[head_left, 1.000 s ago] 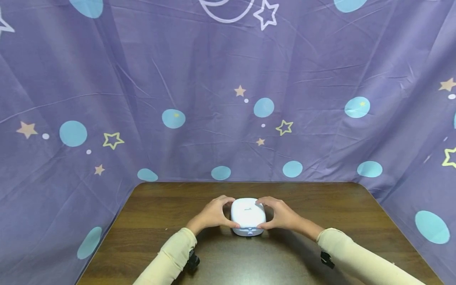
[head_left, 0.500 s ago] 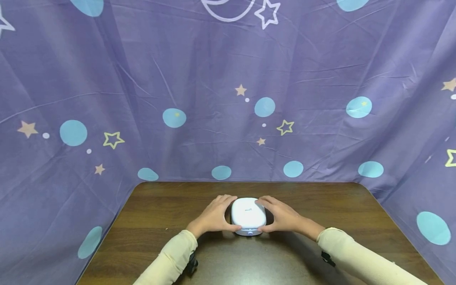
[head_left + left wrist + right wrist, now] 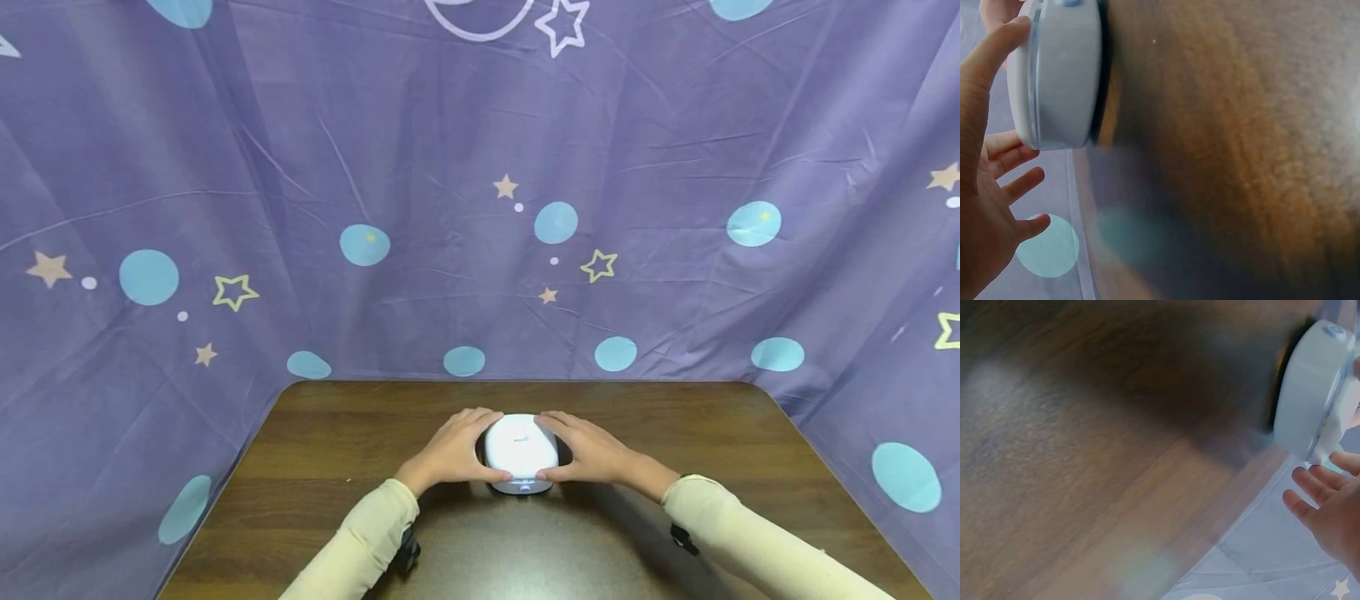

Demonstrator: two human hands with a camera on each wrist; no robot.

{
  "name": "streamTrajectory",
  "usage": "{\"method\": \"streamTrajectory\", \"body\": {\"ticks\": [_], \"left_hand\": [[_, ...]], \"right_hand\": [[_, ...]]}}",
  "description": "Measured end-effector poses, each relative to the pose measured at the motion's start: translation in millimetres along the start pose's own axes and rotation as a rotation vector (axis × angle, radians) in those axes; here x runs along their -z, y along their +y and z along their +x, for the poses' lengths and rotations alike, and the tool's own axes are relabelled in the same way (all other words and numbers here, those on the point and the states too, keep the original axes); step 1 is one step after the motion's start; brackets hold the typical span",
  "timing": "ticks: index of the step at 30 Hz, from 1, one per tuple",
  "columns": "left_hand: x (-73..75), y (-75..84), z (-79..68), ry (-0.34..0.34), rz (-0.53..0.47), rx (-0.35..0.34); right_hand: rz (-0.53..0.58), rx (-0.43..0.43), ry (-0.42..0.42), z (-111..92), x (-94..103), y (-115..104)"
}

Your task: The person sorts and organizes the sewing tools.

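Observation:
A white, rounded-square lidded box stands on the brown wooden table, small dark lettering on its lid. A bluish button sits on its near side, below the lid's seam. My left hand grips the lid from the left, thumb on the near edge, fingers at the far edge. In the left wrist view the lower fingers of that left hand are spread away from the box. From the right, my right hand grips the lid too, thumb at the near edge; several of its fingertips reach past the far side.
The wooden table has rounded far corners. Behind and beside it hangs a purple cloth printed with stars and blue spots. A dark wrist device is under the left sleeve.
My left hand has shifted slightly right, its thumb and fingers further over the lid's edges. The right thumb has edged slightly left. The box stays in place with its lid down.

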State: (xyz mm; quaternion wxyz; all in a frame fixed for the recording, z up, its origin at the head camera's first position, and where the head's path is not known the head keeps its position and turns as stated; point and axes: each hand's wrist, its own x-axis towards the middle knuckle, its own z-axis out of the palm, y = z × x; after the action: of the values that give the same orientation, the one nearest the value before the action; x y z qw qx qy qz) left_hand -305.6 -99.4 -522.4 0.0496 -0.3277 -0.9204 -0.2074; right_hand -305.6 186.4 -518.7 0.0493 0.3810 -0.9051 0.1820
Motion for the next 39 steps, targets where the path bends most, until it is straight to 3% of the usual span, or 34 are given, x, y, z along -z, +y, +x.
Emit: {"method": "streamTrajectory", "body": {"ticks": [13,31,39], "left_hand": [[8.1,-0.6,4.2,-0.029,0.028,0.026],[4.8,7.0,-0.1,-0.067,0.035,0.068],[4.9,2.8,0.0,-0.082,0.005,0.071]], "right_hand": [[0.017,-0.016,-0.025,12,11.2,-7],[-0.011,-0.044,-0.014,7,7.0,-10],[-0.009,-0.062,-0.002,9,3.8,-13]]}}
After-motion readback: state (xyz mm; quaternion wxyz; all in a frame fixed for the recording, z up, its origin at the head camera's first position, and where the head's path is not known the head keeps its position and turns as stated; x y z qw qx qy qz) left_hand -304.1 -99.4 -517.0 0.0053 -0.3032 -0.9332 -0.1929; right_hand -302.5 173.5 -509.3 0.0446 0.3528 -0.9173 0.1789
